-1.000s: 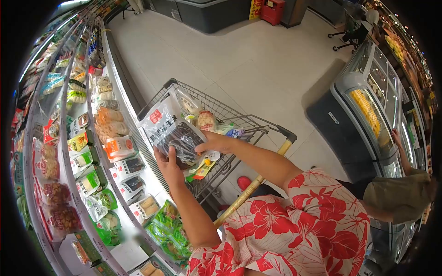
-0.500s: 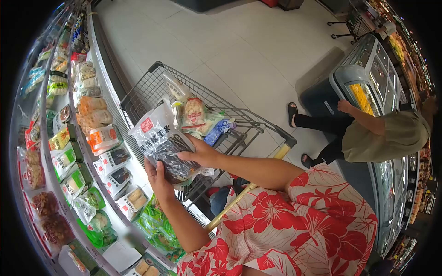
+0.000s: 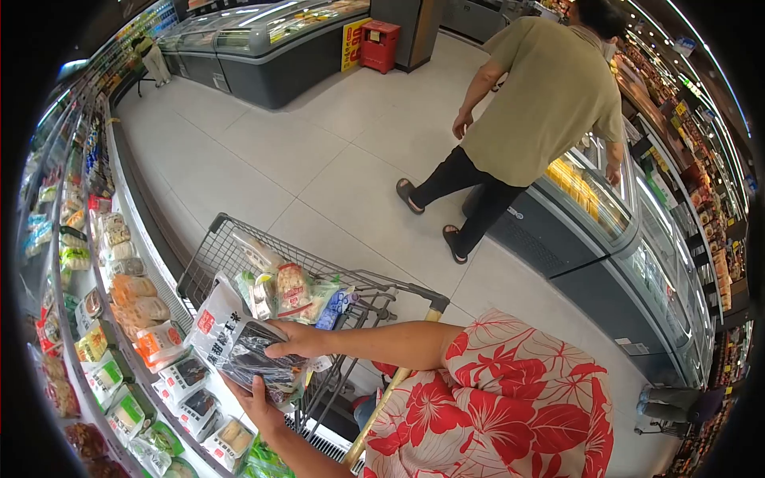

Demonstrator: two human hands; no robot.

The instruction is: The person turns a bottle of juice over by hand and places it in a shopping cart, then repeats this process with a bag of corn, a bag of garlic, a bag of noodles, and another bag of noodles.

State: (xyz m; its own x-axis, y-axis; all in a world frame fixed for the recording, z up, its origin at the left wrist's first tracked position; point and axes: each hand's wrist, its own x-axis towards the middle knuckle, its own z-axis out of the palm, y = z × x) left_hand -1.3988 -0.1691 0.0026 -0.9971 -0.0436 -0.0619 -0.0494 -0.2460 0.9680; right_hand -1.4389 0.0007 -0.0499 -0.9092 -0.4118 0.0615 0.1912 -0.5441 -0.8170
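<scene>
Orange-printed and in clear film, one pack (image 3: 159, 344) sits on the shelf (image 3: 166, 291) left of the cart (image 3: 203, 259); closer to the cart lie two dark packs (image 3: 185, 373) and one tan pack (image 3: 229, 440), their print too small for me to read. Over the cart's left side is the one corn pack (image 3: 245, 352), carrying a red logo and big black characters ending in 玉米. The left hand (image 3: 259, 408) has its fingers under it, thumb against the front; the right hand (image 3: 299, 339) grips its other edge, thumb on the film. Inside the cart I count at least three goods, among them one red-labelled pack (image 3: 293, 288) and one blue item (image 3: 336, 309). Beyond the cart stand one yellow sign (image 3: 351, 44) with red writing and one red box (image 3: 378, 45); right of it, one person (image 3: 542, 95) in khaki beside a freezer (image 3: 550, 239).
</scene>
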